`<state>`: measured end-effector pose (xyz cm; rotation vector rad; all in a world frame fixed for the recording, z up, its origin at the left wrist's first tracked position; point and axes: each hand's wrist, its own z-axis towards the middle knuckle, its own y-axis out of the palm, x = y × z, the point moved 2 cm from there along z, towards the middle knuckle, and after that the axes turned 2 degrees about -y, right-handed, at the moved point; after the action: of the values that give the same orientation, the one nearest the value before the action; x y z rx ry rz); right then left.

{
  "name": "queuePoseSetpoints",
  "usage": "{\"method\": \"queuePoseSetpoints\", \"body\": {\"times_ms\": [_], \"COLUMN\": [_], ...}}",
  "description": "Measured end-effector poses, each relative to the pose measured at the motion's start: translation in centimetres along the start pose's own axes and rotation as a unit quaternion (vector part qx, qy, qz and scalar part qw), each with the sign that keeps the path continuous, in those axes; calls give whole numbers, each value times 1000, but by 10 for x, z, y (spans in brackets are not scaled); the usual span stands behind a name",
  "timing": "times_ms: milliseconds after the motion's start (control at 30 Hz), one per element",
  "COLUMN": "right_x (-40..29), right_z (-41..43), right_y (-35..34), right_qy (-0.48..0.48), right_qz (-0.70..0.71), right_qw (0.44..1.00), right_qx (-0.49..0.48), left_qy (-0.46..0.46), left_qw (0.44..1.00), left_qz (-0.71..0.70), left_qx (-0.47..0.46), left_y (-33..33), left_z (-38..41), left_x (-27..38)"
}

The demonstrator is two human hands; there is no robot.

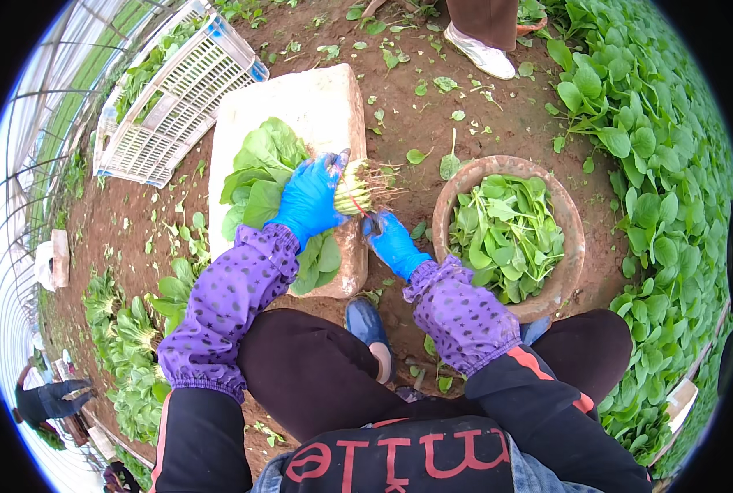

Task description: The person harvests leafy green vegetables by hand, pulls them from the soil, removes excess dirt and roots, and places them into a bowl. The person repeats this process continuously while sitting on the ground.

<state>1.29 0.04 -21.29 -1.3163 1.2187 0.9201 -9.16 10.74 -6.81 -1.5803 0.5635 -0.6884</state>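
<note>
My left hand (311, 192), in a blue glove, grips a bunch of leafy greens (266, 161) around its stems, over a white foam block (292, 92). The leaves spread to the left, and the pale stems and thin roots (380, 185) point right, past the block's edge. A red tie (355, 200) crosses the stems. My right hand (396, 241), also gloved in blue, is closed at the lower end of this tie, just below the roots. Something dark shows at its fingertips, too small to name. More leaves (317, 262) lie on the block below my left wrist.
A round basin (511, 165) of loose leaves stands right of my right hand. At the upper left is a white plastic crate (175, 123) holding greens. Several bunches (129, 345) lie on the soil at left. Growing plants (656, 203) line the right. Another person's shoe (480, 52) is ahead.
</note>
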Motion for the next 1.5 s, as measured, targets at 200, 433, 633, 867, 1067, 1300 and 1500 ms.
{"method": "queuePoseSetpoints", "body": {"times_ms": [200, 433, 633, 867, 1067, 1300, 1500], "right_x": [21, -17, -49, -61, -53, -20, -12], "right_z": [4, -21, -23, -38, -49, -28, -35], "right_y": [23, 28, 39, 7, -11, -17, -6], "right_qy": [65, 13, -9, -69, 26, -30, 27], "right_qz": [308, 364, 317, 71, 111, 89, 179], "right_qw": [948, 931, 948, 995, 986, 982, 976], "right_qx": [-42, -25, -26, 10, 119, 164, 117], "left_qy": [1, 16, 4, 28, 17, 72, -162], "left_qw": [1000, 1000, 1000, 999, 998, 951, 853], "left_qz": [1, -8, -16, -12, 6, -274, -486], "left_qx": [-10, 8, -21, 13, -60, -124, -99], "left_y": [5, 3, 5, 8, 2, 24, 20], "left_z": [5, 4, 5, 2, 4, 21, 26], "left_x": [-5, -8, -10, -15, -16, -60, -65]}}
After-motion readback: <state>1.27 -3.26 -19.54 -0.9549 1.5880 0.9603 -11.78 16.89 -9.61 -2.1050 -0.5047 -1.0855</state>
